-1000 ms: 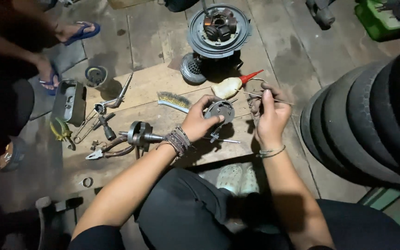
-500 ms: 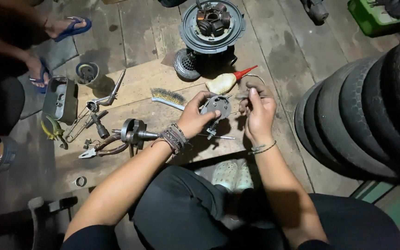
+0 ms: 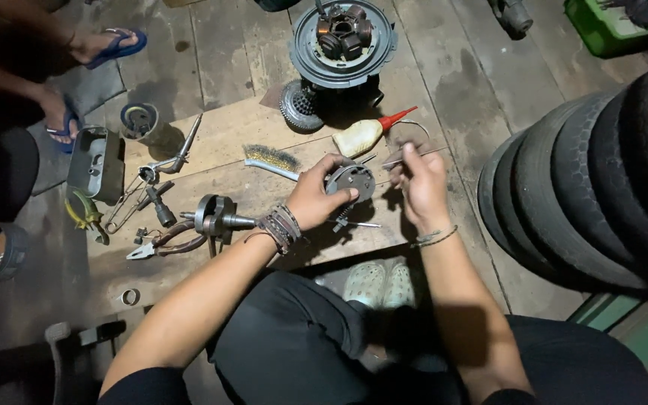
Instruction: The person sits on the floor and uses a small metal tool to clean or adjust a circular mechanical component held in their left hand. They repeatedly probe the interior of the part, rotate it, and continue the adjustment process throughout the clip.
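Round metal engine part (image 3: 352,180), grey, disc-shaped with a toothed or ribbed face: held just above the wooden board (image 3: 226,142) on the plank floor, in front of the seated person's knees. Left hand (image 3: 315,196) curled around its left edge, fingers wrapped over the rim, thumb on the face; woven bracelets at that wrist. Right hand (image 3: 420,186) just beside the part on its right, fingers pressed together, pinching a thin metal rod-like tool (image 3: 405,154) that points left toward the part; whether its tip touches the part cannot be told. On the board: wire brush (image 3: 271,159) left of the part, squeeze oil bottle with red spout (image 3: 365,133) just beyond it, crankshaft (image 3: 217,216) and pliers (image 3: 160,244) farther left. Large round stator assembly (image 3: 343,41) stands beyond the bottle. Stack of tyres (image 3: 601,180) to the right. Another person's sandalled feet (image 3: 106,46) at upper left.
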